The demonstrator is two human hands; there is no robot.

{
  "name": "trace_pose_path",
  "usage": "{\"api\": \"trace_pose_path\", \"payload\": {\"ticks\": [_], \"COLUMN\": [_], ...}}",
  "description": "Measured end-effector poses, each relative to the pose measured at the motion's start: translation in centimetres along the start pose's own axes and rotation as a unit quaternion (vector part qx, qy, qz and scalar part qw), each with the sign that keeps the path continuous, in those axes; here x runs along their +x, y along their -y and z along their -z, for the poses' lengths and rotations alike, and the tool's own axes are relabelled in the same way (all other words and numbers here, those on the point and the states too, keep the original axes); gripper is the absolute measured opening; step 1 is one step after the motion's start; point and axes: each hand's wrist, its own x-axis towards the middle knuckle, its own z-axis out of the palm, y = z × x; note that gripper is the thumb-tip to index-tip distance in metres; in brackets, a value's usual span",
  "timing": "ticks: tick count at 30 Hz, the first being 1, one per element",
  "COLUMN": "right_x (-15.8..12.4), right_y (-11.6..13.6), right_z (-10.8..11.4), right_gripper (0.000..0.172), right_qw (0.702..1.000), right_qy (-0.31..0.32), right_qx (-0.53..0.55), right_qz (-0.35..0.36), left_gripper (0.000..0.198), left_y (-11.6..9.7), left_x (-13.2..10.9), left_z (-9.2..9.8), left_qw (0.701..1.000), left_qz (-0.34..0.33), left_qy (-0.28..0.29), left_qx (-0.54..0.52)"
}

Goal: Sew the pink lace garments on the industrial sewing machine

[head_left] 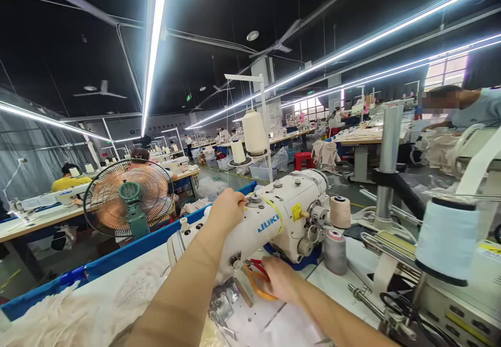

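Observation:
A white JUKI sewing machine (250, 227) stands before me. My left hand (229, 208) is closed at the top of its arm, fingertips together near a small round metal part; a fine thread hangs from above toward them, and what they pinch is too small to make out. Below the machine arm, my right hand (279, 279) is wrapped round the handles of orange-and-red pliers (256, 280), whose tips are beside a knob on the machine. A cream thread cone (255, 132) hangs on the stand behind the machine.
A fan (129, 198) stands at the left beyond a blue trough edge. Pale fabric (50, 321) lies front left. Grey (335, 253) and peach (340, 212) thread cones are right of the machine, with a light blue roll (446, 240) farther right. A person leans at the far right.

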Motion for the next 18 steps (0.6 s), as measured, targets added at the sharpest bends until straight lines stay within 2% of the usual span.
{"api": "trace_pose_path", "payload": {"ticks": [2, 6, 7, 9, 11, 12, 14, 15, 16, 18], "right_x": [-2.4, -7.4, -8.2, -9.0, -8.6, -8.2, -6.9, -6.2, -5.5, -4.1], "right_y": [-1.1, -3.8, -4.1, -4.1, -2.9, -1.9, 0.4, 1.6, 2.6, 4.2], "right_z": [2.4, 6.0, 6.4, 6.9, 7.2, 7.4, 8.3, 8.8, 9.4, 10.4], "right_gripper": [0.009, 0.026, 0.035, 0.065, 0.08, 0.08, 0.074, 0.071, 0.069, 0.067], "right_qw": [0.999, 0.984, 0.975, 0.952, 0.899, 0.854, 0.751, 0.716, 0.695, 0.678], "right_qy": [-0.002, 0.049, 0.063, 0.069, 0.067, 0.073, 0.125, 0.146, 0.157, 0.151], "right_qx": [0.039, 0.173, 0.214, 0.296, 0.429, 0.513, 0.648, 0.683, 0.699, 0.713], "right_qz": [-0.002, 0.011, 0.017, 0.035, 0.047, 0.044, 0.005, -0.025, -0.055, -0.095], "left_gripper": [0.012, 0.013, 0.013, 0.014, 0.017, 0.018, 0.019, 0.019, 0.02, 0.02], "left_y": [0.1, 0.2, 0.2, 0.3, 0.2, 0.2, 0.2, 0.1, 0.1, 0.0], "left_x": [0.1, 0.3, 0.3, 0.2, 0.1, 0.0, -0.2, -0.2, -0.3, -0.3], "left_z": [-0.1, -0.2, -0.2, -0.2, -0.2, -0.1, -0.1, 0.0, 0.0, 0.1], "left_qw": [1.0, 1.0, 1.0, 1.0, 0.999, 0.999, 0.999, 0.998, 0.998, 0.997], "left_qz": [0.001, 0.002, 0.003, 0.005, 0.006, 0.005, 0.001, -0.004, -0.009, -0.02], "left_qy": [-0.004, -0.014, -0.016, -0.024, -0.035, -0.041, -0.05, -0.053, -0.055, -0.059], "left_qx": [0.0, -0.003, -0.003, 0.0, 0.007, 0.011, 0.021, 0.026, 0.03, 0.037]}}
